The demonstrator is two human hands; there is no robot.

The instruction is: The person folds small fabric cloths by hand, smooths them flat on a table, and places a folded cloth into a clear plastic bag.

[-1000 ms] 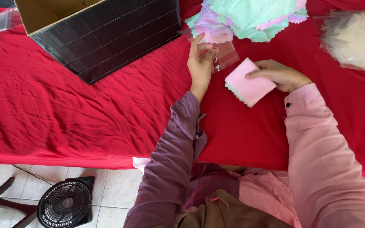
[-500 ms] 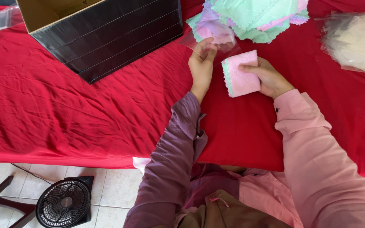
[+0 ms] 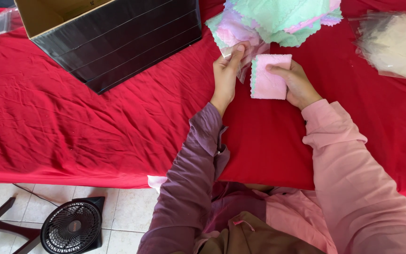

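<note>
- The right hand [image 3: 296, 83] is clamped on a small folded pink cloth [image 3: 269, 75], fingers on top and thumb tucked under from the near side, pressing it flat on the red-covered surface [image 3: 95, 122]. The fold looks neat and squared off, with a scalloped green edge peeking out on the side facing the other hand.
- The left hand [image 3: 226, 70] sits just beside it, fingers pinched together on a thin clear plastic sleeve [image 3: 240, 61]. The film is hard to see, so I can't tell if its mouth is open yet.
- The cloth's edge is right up against that sleeve, touching or nearly so, but none of the cloth looks to be inside it. So my read: folding done, bagging not.
- Just beyond both hands there's a loose heap of pastel cloths [image 3: 278, 19], mint green, pink and lilac, all unfolded. Looks like plenty left to go.
- Further out past the right hand, off to its outer side, a pile of clear plastic bags [image 3: 395, 44], which I'd guess is the sleeve supply.
- Out past the left hand, a big open cardboard box with black sides [image 3: 118, 42]. I can't see whether anything's in it, so no idea how many are finished.
- Down on the tiled floor below the left elbow, a small black fan [image 3: 71, 228] and part of a dark chair leg.
</note>
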